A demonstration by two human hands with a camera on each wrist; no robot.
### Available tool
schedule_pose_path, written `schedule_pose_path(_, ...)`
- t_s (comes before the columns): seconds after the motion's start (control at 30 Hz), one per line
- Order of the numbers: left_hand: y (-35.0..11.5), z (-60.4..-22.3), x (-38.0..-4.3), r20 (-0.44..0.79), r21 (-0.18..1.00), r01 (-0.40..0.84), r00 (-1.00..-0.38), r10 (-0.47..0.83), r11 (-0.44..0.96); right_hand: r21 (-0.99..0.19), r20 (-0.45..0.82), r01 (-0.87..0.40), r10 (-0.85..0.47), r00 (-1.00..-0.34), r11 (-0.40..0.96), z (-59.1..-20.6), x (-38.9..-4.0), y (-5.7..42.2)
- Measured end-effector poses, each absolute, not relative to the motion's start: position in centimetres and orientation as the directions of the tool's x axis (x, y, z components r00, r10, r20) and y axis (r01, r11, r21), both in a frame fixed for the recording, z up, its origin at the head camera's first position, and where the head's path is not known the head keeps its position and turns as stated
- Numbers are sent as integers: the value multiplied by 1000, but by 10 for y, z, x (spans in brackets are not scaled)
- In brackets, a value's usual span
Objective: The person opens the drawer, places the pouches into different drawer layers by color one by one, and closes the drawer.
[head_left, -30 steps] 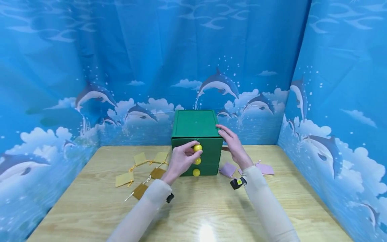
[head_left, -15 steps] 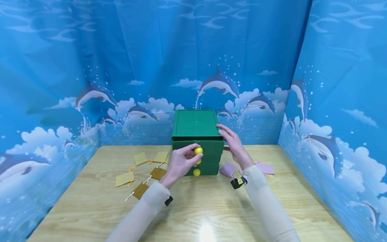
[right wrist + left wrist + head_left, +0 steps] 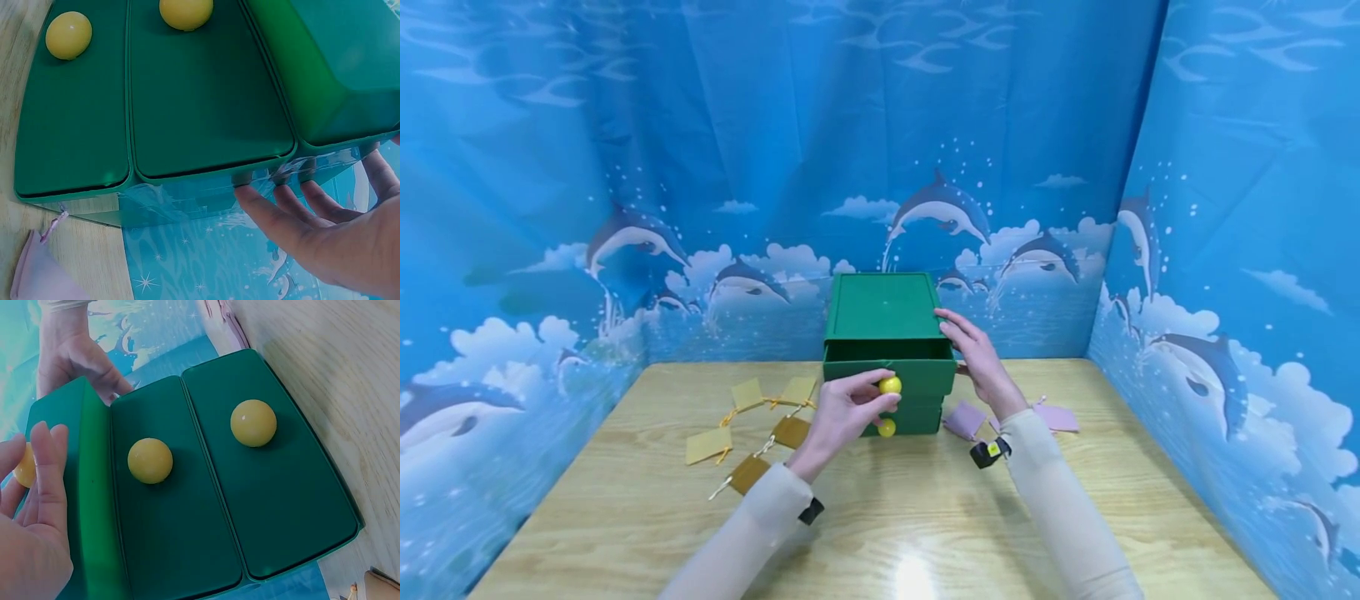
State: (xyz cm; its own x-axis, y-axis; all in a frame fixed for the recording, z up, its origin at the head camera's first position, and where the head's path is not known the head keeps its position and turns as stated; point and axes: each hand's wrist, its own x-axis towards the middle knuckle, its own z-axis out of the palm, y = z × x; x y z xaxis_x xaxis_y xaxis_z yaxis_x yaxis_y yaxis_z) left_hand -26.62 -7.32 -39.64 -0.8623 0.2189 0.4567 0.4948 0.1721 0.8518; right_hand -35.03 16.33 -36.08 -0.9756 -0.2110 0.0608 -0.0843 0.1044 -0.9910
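A green chest of drawers (image 3: 883,304) with round yellow knobs stands at the back of the table. My left hand (image 3: 842,408) pinches the top drawer's yellow knob (image 3: 891,385) between thumb and fingers. That top drawer (image 3: 925,375) is pulled partway out, and a dark gap shows above its front. In the left wrist view the middle drawer (image 3: 175,519) and bottom drawer (image 3: 281,487) are closed. My right hand (image 3: 981,358) rests its fingertips on the chest's right side, fingers extended, as the right wrist view also shows.
Left of the chest lie yellow drawstring pouches (image 3: 709,444) and brown pouches (image 3: 750,473). Purple pouches (image 3: 966,419) lie to the right, partly behind the right arm. A dolphin-printed blue curtain (image 3: 737,167) encloses the wooden table (image 3: 880,517).
The top drawer has slid out toward me, with my left hand drawing back on its knob. The gap under the chest's top has widened. My right hand has stayed at the side.
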Motion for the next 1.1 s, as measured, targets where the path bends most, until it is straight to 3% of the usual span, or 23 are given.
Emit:
schedule_pose_path(0.57,-77,-394,-250,467,829,516,-851,240,217,-990,69,-93,-220,-973,104,-360,-352,161)
schedule_pose_path(0.83,-75,-393,-239,597,662,664,-747,291,347,-993,59,-80,-227,-972,86,-361,-352,161)
schedule_pose_path(1.1,-75,-393,-236,585,670,660,-752,304,341,-994,50,-70,-231,-972,83,-361,-352,163)
